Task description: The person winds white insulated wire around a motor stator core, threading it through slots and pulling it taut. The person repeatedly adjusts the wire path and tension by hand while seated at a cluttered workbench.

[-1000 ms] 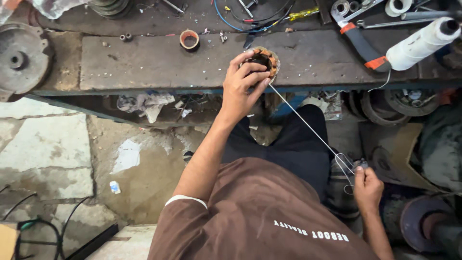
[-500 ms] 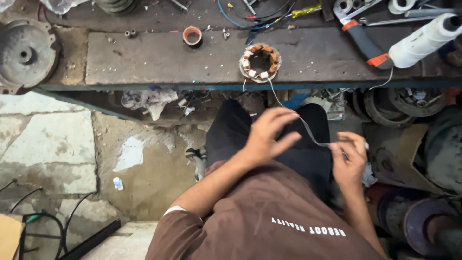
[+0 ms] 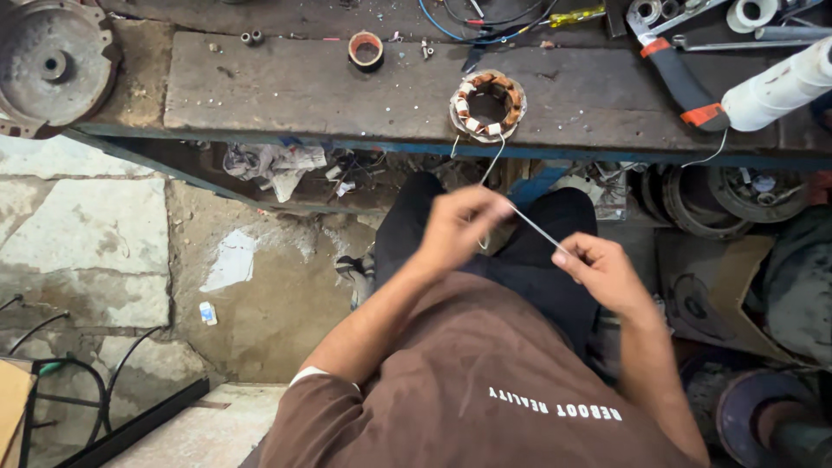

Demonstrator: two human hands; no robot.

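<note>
A round motor stator [image 3: 487,105] with copper windings and white insulation sits near the front edge of a worn wooden bench [image 3: 286,91]. A thin white thread [image 3: 530,225] runs from it down over my lap. My left hand [image 3: 459,230] pinches the thread near its upper part. My right hand [image 3: 602,273] pinches the same thread lower down, and the piece between the two hands is stretched straight. Both hands hover above my dark trousers, below the bench edge.
A white thread spool [image 3: 780,87] lies at the bench's right end beside red-handled pliers [image 3: 680,74]. A tape roll [image 3: 366,49] and a metal motor cover [image 3: 48,65] rest farther left. Motor parts [image 3: 745,195] crowd the floor on the right; rags [image 3: 277,165] hang under the bench.
My left hand left the stator on the bench and came down to my lap to take the thread. My right hand rose slightly toward it.
</note>
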